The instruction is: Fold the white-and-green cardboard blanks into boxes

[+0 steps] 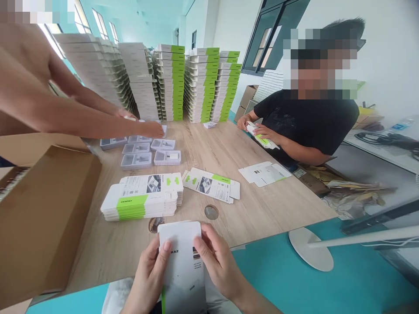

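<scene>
Okay, the left hand (149,274) and right hand (218,261) grip a white-and-green cardboard box (183,266) by its long edges over the near edge of the surface (108,257), and it looks light, probably thin card that would crease if squeezed.

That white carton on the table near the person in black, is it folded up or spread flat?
Spread flat: the white carton blank lies open on the wooden table, its panels unfolded in one sheet.
</scene>
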Available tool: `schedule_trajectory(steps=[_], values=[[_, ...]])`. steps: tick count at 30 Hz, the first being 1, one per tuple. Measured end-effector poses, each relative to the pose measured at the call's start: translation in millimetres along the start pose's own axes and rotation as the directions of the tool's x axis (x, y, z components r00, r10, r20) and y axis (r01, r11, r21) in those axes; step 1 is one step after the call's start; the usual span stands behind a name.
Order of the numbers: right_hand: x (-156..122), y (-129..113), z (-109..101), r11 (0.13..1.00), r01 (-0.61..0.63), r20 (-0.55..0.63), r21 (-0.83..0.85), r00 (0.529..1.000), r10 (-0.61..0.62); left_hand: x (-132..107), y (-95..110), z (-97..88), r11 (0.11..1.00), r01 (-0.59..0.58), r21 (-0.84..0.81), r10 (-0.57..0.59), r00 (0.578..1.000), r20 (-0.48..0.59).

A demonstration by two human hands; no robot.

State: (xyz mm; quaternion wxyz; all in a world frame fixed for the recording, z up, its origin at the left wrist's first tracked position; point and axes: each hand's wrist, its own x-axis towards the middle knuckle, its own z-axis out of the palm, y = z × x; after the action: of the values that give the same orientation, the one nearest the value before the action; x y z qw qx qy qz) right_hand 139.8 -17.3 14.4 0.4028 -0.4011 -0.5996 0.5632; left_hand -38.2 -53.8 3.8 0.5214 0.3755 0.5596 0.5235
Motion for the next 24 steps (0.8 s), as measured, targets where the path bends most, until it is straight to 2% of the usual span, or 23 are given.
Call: schedule_trajectory(steps=[3,7,10,13,17,19,21,24], values=[[0,2,4,0.988,0.103,-0.037,-0.118,0.993,-0.108,2,-4,0.0,0.997,-0.048,0.06,0.046,0.998,0.036],[3,7,12,0.927,0.272,-0.09,-0.257,0.949,-0.303,1,-16,2.9,0.978,-0.17,0.122,0.183,0.977,-0.108],[5,11,18,0.909,0.295,-0.181,-0.294,0.917,-0.356,0,-22,3.8,0.949,-0.265,0.173,0.291,0.945,-0.152],[6,15,21,0.904,0.289,-0.225,-0.314,0.903,-0.367,1,-25,-1.1,0.916,-0.329,0.229,0.357,0.93,-0.09],[6,17,23,0.905,0.294,-0.266,-0.307,0.887,-0.378,4,-30,-9.5,0.883,-0.385,0.268,0.379,0.922,0.073],[7,14,25,0.913,0.282,-0.297,-0.295,0.881,-0.368,8,-30,-11.1,0.863,-0.423,0.277,0.418,0.905,0.081],[9,8,27,0.928,0.255,-0.337,-0.271,0.878,-0.34,15,-27,-12.2,0.819,-0.49,0.299,0.489,0.868,0.084],[14,-7,30,0.956,0.194,-0.39,-0.22,0.881,-0.268,30,-15,-13.9,0.697,-0.62,0.361,0.61,0.777,0.157]])
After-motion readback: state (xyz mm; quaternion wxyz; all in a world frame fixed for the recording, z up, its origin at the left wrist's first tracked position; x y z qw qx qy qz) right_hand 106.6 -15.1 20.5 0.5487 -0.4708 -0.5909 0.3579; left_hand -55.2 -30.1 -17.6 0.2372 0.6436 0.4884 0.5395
